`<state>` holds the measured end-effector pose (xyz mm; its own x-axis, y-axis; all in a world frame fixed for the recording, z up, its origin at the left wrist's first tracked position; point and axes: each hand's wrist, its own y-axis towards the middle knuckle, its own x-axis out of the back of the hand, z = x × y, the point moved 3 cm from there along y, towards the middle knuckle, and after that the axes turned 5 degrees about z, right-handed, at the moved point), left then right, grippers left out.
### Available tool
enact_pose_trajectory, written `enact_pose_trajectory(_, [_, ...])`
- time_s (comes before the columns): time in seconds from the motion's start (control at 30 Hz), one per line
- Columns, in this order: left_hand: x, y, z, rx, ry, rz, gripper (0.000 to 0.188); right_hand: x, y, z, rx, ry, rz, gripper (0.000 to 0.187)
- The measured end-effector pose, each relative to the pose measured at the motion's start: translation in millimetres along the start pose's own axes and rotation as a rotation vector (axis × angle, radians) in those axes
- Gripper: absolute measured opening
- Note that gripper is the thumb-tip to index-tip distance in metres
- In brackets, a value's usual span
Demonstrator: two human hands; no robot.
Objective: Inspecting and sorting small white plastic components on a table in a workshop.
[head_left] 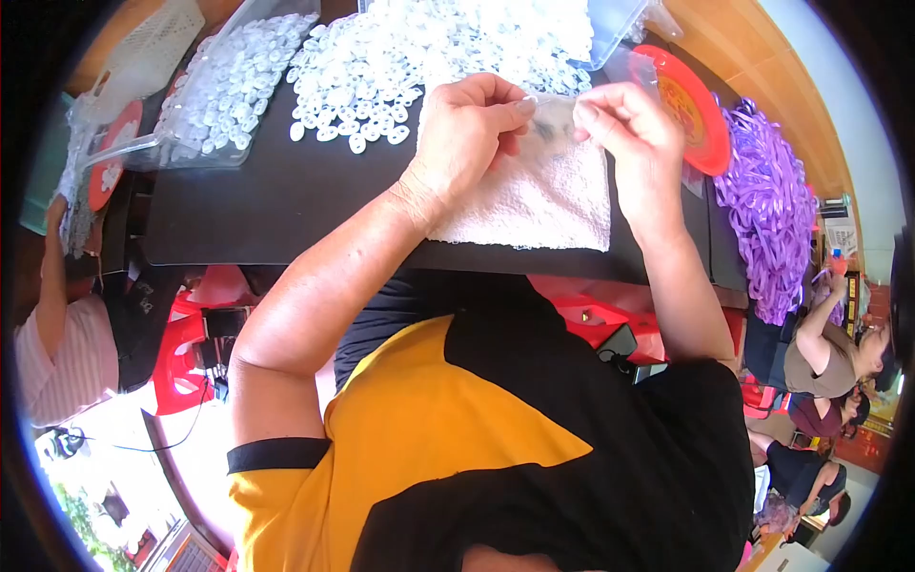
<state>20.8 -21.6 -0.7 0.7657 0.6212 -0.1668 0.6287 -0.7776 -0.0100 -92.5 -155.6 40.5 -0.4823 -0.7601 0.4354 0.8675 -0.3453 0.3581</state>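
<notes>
Both my hands are raised over a white towel [538, 212] spread on the dark table. My left hand [465, 135] is closed in a pinch, thumb against forefinger, with a small pale bit at the fingertips that is too small to name. A short way to the right, my right hand [637, 132] also pinches, and what lies between its fingers cannot be made out. A thin see-through patch shows between the two hands, its kind unclear. Just beyond them spreads a heap of small whitish oval plastic pieces [357, 81].
A clear tray [205, 153] of similar pieces stands at the left. At the right are a red plate [710, 143] with a yellow centre and a heap of purple ribbon loops [770, 214]. Co-workers sit at both sides. The dark table [276, 214] ends close before me.
</notes>
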Motion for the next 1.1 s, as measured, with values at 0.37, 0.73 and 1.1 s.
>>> enact_pose_trajectory(0.37, [-2.3,-3.2,-6.4,0.018,-0.089,-0.016,0.016,-8.6,22.6,-3.5,-0.204,0.242,0.068,0.011])
enact_pose_trajectory(0.73, [-2.8,-4.6,-7.9,-0.044,0.013,-0.006,0.017,-16.6,21.7,-1.8,-0.182,0.267,0.112,0.007])
enact_pose_trajectory(1.1, [-4.8,-3.8,-8.1,-0.055,0.105,-0.037,0.016,-15.8,19.6,-11.5,-0.201,0.318,0.091,0.012])
